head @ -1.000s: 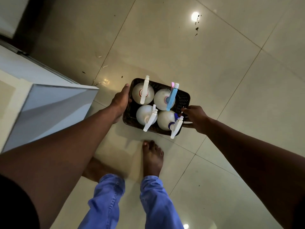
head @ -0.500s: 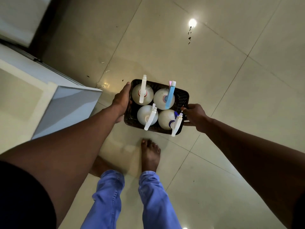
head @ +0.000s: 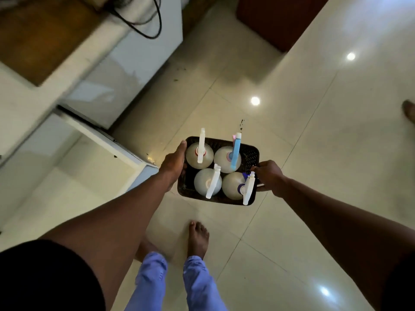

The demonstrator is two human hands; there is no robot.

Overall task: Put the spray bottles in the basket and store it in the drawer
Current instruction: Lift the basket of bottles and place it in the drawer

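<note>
A dark perforated plastic basket [head: 251, 151] hangs in the air above the tiled floor, carried between both hands. Inside stand several white spray bottles [head: 207, 181]; one has a blue trigger head [head: 235, 153], the others white ones. My left hand [head: 174, 162] grips the basket's left rim. My right hand [head: 268, 175] grips its right rim. An open white drawer [head: 105, 136] juts out from the cabinet at the left, its near corner just left of my left wrist.
A white cabinet [head: 125, 61] with a wooden top and a black cable stands at the upper left. A dark brown piece of furniture [head: 276, 21] sits at the top. My bare feet [head: 198, 239] are below the basket. Another person's foot [head: 408, 111] shows at the right edge.
The view has lifted and turned, bringing the cabinet top and more floor into sight. The basket stays held in both hands, level, now nearer the drawer's corner.
</note>
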